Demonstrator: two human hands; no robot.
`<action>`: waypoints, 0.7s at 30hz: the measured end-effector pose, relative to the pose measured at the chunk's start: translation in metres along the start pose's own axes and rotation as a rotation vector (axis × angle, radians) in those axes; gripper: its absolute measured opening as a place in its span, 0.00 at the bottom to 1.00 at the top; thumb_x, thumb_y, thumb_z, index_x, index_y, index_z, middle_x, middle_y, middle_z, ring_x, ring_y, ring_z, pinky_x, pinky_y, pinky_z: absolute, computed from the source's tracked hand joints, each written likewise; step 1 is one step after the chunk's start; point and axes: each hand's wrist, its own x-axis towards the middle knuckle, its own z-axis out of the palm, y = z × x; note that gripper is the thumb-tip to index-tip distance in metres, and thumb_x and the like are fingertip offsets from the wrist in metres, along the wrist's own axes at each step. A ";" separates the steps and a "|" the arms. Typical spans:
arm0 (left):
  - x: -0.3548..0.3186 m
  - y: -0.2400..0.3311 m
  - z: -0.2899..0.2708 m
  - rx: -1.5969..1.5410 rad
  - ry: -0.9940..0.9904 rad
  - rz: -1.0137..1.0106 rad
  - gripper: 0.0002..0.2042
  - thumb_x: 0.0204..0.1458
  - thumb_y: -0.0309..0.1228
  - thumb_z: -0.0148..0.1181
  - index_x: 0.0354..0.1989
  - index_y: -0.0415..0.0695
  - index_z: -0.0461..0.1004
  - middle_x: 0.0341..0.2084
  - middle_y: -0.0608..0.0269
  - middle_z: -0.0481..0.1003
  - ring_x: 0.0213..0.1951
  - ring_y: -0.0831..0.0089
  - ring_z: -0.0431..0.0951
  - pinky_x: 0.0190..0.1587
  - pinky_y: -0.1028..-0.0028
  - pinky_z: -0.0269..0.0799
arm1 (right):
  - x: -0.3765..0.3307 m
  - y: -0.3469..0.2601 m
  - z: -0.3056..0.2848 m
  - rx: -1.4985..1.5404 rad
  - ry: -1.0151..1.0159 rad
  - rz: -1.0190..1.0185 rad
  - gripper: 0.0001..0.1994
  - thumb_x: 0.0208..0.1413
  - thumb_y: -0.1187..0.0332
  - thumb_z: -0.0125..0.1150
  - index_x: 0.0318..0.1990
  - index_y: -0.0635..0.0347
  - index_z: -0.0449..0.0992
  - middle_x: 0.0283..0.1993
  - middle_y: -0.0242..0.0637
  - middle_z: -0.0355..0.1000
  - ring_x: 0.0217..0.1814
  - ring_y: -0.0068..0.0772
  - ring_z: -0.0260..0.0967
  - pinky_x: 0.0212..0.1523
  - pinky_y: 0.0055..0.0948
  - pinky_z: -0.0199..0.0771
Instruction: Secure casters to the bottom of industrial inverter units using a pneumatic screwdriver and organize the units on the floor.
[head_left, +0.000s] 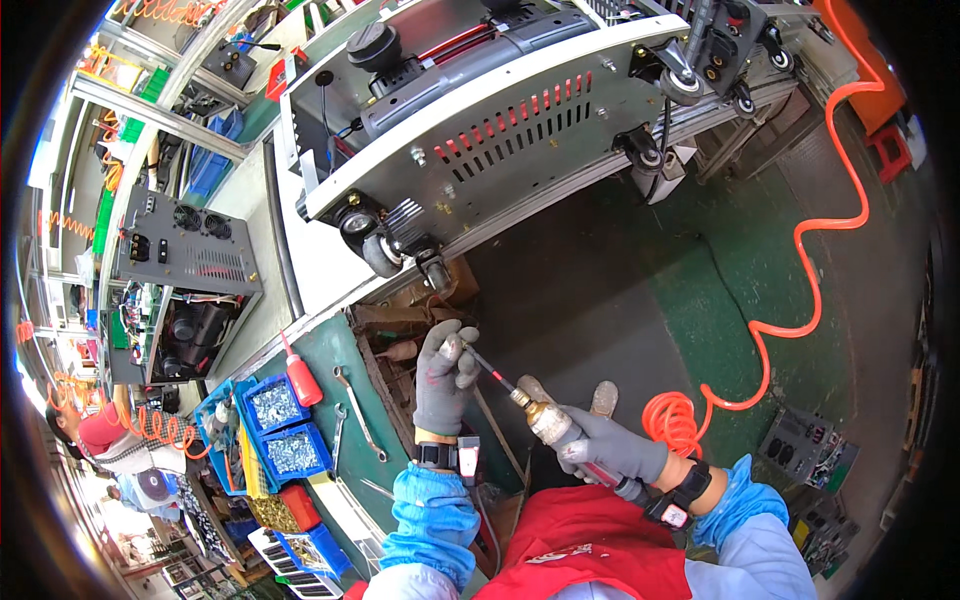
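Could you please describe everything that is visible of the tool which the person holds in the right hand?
The tool looks like a powered driver. Its worn, pale, metallic-looking body leads to a brass-coloured collar and a slim dark bit with a reddish band. A red and dark rear end shows below the gloved right hand, which is closed around the body. The tool slants, its bit toward the picture's upper left, ending at the gloved left hand; the exact contact there is unclear.

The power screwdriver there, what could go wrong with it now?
If the power screwdriver started spinning, its bit might catch the gloved left hand, which is right at its tip. The orange coiled hose, bunched near the gloved right hand, could perhaps snag.
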 end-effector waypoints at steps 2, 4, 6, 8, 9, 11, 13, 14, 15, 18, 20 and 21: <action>-0.001 0.003 -0.007 -0.055 -0.035 -0.009 0.16 0.57 0.29 0.60 0.51 0.39 0.69 0.39 0.51 0.78 0.20 0.81 0.68 0.21 0.82 0.63 | -0.001 -0.006 0.000 0.139 -0.084 0.022 0.31 0.56 0.54 0.59 0.62 0.62 0.61 0.28 0.36 0.71 0.26 0.22 0.69 0.24 0.22 0.70; -0.003 0.007 -0.014 -0.033 -0.116 0.043 0.14 0.57 0.28 0.60 0.50 0.39 0.70 0.38 0.51 0.78 0.19 0.81 0.68 0.21 0.82 0.63 | 0.000 -0.008 0.000 0.387 -0.203 0.052 0.30 0.56 0.52 0.56 0.61 0.60 0.62 0.29 0.34 0.70 0.24 0.22 0.68 0.24 0.20 0.71; -0.005 0.012 -0.021 0.039 -0.095 0.061 0.14 0.57 0.28 0.60 0.50 0.39 0.70 0.38 0.51 0.79 0.19 0.81 0.68 0.21 0.82 0.63 | 0.002 -0.008 0.002 0.392 -0.204 0.085 0.30 0.56 0.51 0.55 0.61 0.60 0.62 0.29 0.34 0.69 0.24 0.22 0.67 0.24 0.20 0.70; -0.005 0.017 -0.025 0.107 -0.067 0.058 0.14 0.56 0.29 0.61 0.49 0.38 0.70 0.38 0.51 0.79 0.17 0.80 0.67 0.22 0.83 0.63 | 0.005 -0.007 0.003 0.407 -0.192 0.143 0.31 0.56 0.49 0.55 0.62 0.59 0.62 0.30 0.33 0.69 0.23 0.21 0.66 0.24 0.19 0.70; -0.005 0.020 -0.026 0.101 -0.068 0.081 0.14 0.56 0.29 0.61 0.49 0.38 0.70 0.38 0.51 0.79 0.17 0.80 0.67 0.22 0.83 0.63 | 0.007 -0.008 0.005 0.440 -0.208 0.179 0.33 0.54 0.49 0.57 0.63 0.59 0.60 0.31 0.34 0.69 0.25 0.22 0.68 0.25 0.21 0.72; -0.004 0.024 -0.025 0.123 -0.123 0.059 0.20 0.57 0.32 0.61 0.54 0.36 0.68 0.42 0.49 0.78 0.21 0.80 0.69 0.23 0.83 0.64 | 0.013 -0.010 0.009 0.472 -0.228 0.219 0.36 0.52 0.48 0.60 0.65 0.58 0.59 0.33 0.35 0.69 0.27 0.24 0.69 0.26 0.22 0.73; -0.003 0.023 -0.019 0.206 -0.052 0.081 0.23 0.57 0.36 0.61 0.57 0.36 0.65 0.44 0.48 0.77 0.25 0.78 0.72 0.25 0.82 0.66 | 0.023 -0.014 0.016 0.365 -0.129 0.191 0.36 0.53 0.54 0.61 0.66 0.58 0.58 0.34 0.34 0.70 0.30 0.23 0.70 0.28 0.22 0.73; -0.003 0.021 -0.015 0.265 -0.052 0.110 0.27 0.58 0.39 0.60 0.61 0.35 0.63 0.47 0.47 0.76 0.28 0.77 0.74 0.27 0.82 0.68 | 0.029 -0.017 0.020 0.399 -0.174 0.125 0.36 0.53 0.54 0.61 0.66 0.58 0.58 0.34 0.34 0.70 0.30 0.23 0.70 0.28 0.22 0.73; -0.003 0.017 -0.009 0.326 -0.080 0.033 0.34 0.59 0.46 0.59 0.64 0.34 0.58 0.51 0.47 0.74 0.39 0.73 0.77 0.37 0.77 0.75 | 0.038 -0.021 0.023 0.179 -0.017 -0.006 0.35 0.53 0.55 0.61 0.66 0.60 0.58 0.40 0.38 0.70 0.38 0.27 0.71 0.37 0.26 0.73; -0.015 0.001 0.008 0.381 -0.150 -0.157 0.40 0.53 0.56 0.61 0.63 0.35 0.60 0.52 0.52 0.72 0.51 0.66 0.75 0.57 0.67 0.69 | 0.069 -0.035 0.029 -0.076 0.210 -0.226 0.36 0.53 0.56 0.61 0.67 0.61 0.57 0.51 0.44 0.70 0.53 0.34 0.70 0.53 0.31 0.70; -0.022 -0.007 0.015 0.531 -0.155 -0.096 0.36 0.56 0.55 0.56 0.61 0.35 0.64 0.49 0.58 0.72 0.49 0.70 0.73 0.55 0.72 0.67 | 0.088 -0.040 0.033 -0.132 0.337 -0.369 0.38 0.51 0.56 0.62 0.68 0.60 0.56 0.59 0.48 0.68 0.62 0.40 0.67 0.59 0.35 0.66; -0.024 -0.011 0.018 0.560 -0.122 -0.059 0.34 0.58 0.55 0.54 0.60 0.35 0.65 0.47 0.60 0.72 0.48 0.72 0.73 0.54 0.73 0.67 | 0.095 -0.042 0.034 -0.132 0.336 -0.365 0.38 0.51 0.56 0.62 0.68 0.60 0.56 0.59 0.48 0.68 0.62 0.40 0.67 0.59 0.35 0.66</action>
